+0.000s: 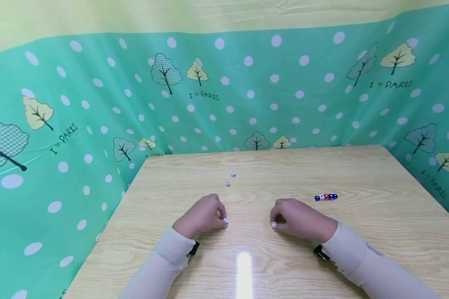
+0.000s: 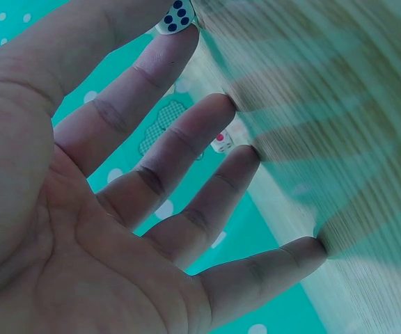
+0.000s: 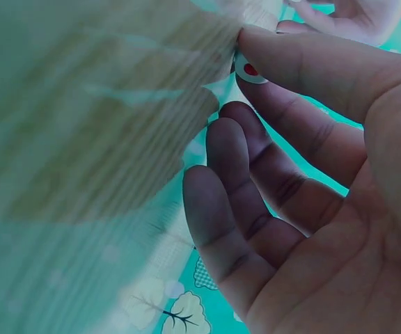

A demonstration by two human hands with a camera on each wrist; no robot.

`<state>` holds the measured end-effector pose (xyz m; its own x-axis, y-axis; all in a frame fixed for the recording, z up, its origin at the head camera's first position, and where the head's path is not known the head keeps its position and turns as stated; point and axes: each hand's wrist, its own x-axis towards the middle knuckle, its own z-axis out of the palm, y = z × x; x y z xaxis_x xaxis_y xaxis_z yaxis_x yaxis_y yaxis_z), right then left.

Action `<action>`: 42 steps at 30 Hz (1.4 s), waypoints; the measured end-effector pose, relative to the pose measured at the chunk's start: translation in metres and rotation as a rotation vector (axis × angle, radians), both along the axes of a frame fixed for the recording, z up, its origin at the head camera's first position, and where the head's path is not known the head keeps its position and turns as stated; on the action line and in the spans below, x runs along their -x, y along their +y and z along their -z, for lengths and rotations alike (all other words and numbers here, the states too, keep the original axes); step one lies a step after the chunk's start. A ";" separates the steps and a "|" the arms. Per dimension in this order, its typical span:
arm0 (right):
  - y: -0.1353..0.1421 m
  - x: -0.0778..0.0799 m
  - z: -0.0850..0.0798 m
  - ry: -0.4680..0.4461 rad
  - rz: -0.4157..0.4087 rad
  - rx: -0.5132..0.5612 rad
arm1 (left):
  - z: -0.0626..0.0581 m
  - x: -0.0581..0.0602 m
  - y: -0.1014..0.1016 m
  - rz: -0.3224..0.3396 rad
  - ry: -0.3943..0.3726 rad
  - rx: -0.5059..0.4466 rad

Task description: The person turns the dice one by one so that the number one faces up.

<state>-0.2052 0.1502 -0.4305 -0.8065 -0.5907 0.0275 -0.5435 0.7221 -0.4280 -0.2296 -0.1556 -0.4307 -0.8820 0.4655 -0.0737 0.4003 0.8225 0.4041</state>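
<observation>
My left hand (image 1: 205, 215) pinches a white die (image 1: 225, 220) between thumb and index finger, close over the wooden table. In the left wrist view that die (image 2: 177, 15) shows blue pips, and the other fingertips rest at the table surface. Across from it, my right hand (image 1: 297, 218) pinches another white die (image 1: 274, 224). A red pip shows on this die (image 3: 251, 71) in the right wrist view, partly hidden by the thumb. Ahead of the left hand lie two more white dice, a nearer die (image 1: 228, 183) and a farther die (image 1: 233, 174), apart from each other.
A short row of blue, white and red dice (image 1: 326, 197) lies beyond the right hand. The wooden table (image 1: 164, 178) reflects a bright light strip at its near side. Green dotted curtain (image 1: 209, 120) hangs along the back and sides.
</observation>
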 end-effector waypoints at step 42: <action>0.015 -0.024 0.001 0.132 -0.068 -0.021 | -0.002 -0.002 0.001 0.002 -0.003 0.006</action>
